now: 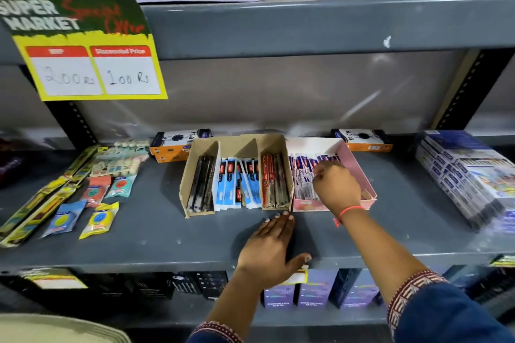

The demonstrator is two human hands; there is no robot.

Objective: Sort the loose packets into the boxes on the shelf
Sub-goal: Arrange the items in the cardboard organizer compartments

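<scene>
Even, bright overhead light leaves soft shadows under both hands, glare streaks the shelf's back panel (278, 92), and wide-angle bending blurs edges toward 9 and 3 o'clock.

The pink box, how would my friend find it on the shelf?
Find the grey shelf under the yellow price sign. In its middle sits a brown cardboard box with three slots; the pink box touches its right side. It is the only pink one, and the right hand reaches into it.
</scene>
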